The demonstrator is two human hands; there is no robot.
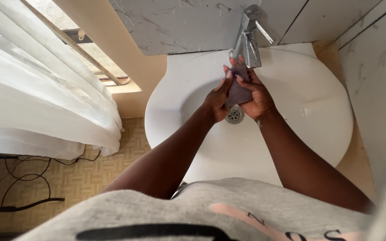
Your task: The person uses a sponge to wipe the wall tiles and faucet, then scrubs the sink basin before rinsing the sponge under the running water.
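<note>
Ana: Head view first — how far along is the work at the white sink (318,111)?

Ben: Mid-way, I judge. A small grey cloth (237,91) is pressed between both hands, right under the chrome tap (249,40) and above the drain (234,115). I cannot tell whether water runs. The basin around the hands looks clean, so rubbing is in hand; rinsing or wringing seems left.

Ana: Go left to right, then.

Ben: Far to the left of the hands hangs a white curtain (36,98). Then the left hand (217,100): fingers curled, clasping the cloth's left edge, its fingertips reaching up beside the spout.

Ana: And the other?

Ben: The right hand (258,98) is cupped tight against the cloth's right side, fingers wrapped over it, fingertips touching the tap's base. Neither hand is released; both grasp the cloth. To the right of them lies bare basin, then a marbled wall (376,67).
</note>
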